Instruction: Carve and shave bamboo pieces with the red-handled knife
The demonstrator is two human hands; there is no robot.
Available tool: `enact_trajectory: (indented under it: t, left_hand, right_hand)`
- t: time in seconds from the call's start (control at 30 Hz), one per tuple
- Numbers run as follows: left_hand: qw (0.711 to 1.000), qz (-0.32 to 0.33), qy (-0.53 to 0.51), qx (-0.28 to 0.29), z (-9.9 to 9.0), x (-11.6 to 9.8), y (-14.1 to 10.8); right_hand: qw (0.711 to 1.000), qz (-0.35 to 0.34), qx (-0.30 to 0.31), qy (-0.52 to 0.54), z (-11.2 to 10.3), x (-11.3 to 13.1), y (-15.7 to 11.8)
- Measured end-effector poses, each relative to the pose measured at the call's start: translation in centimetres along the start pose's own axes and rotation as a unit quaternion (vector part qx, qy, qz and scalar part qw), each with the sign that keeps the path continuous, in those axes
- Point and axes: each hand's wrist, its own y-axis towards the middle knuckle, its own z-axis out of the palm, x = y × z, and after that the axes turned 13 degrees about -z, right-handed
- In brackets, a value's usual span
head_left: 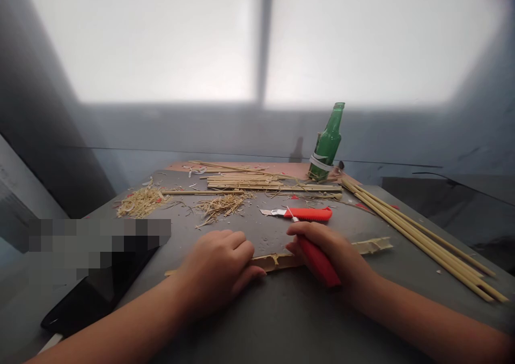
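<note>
A split strip of bamboo point(284, 262) lies across the grey table, its hollow inner side facing up. My left hand point(219, 267) is closed over its left part, thumb along the near edge. In my right hand point(328, 251) is a red-handled tool point(317, 262), its thin metal tip pointing up and away. That hand rests over the strip's right part, and its lower fingers are partly hidden behind the handle. Just beyond it lies a red utility knife point(308, 213) with its blade out to the left.
Long bamboo sticks point(414, 235) lie at the right. Shorter sticks point(245, 181), shavings point(145, 202) and a green bottle point(327, 144) stand or lie toward the back. A black device point(100, 289) is at the left edge of the table point(265, 321).
</note>
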Motion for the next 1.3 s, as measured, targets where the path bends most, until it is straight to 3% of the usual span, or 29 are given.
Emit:
enact_trajectory:
  t: [0.13, 0.33, 0.47, 1.1, 1.2, 1.3]
  left_hand:
    - [1.000, -0.016, 0.025, 0.008, -0.1, -0.3, 0.1]
    - [0.998, -0.046, 0.042, 0.028, -0.2, -0.7, 0.0]
    - [0.998, -0.044, -0.008, 0.034, -0.2, -0.8, -0.3]
    - [0.968, -0.102, -0.218, 0.076, 0.1, -0.8, -0.9]
    - [0.957, -0.126, -0.244, 0.091, 0.0, -1.0, -1.1]
    - [0.953, -0.159, -0.236, 0.102, -0.3, -1.5, -1.3]
  right_hand:
    - [0.998, -0.038, -0.054, 0.009, -0.1, 0.2, 0.0]
    - [0.988, -0.137, -0.043, -0.057, -0.3, 0.7, -0.2]
    - [0.986, -0.157, -0.025, -0.049, -0.4, 0.8, -0.2]
    - [0.997, -0.067, 0.033, -0.008, -0.7, 0.1, -0.4]
    - [0.998, -0.048, 0.015, 0.036, -1.1, 0.0, -0.2]
    - [0.998, -0.022, -0.046, 0.042, -1.6, 0.6, 0.1]
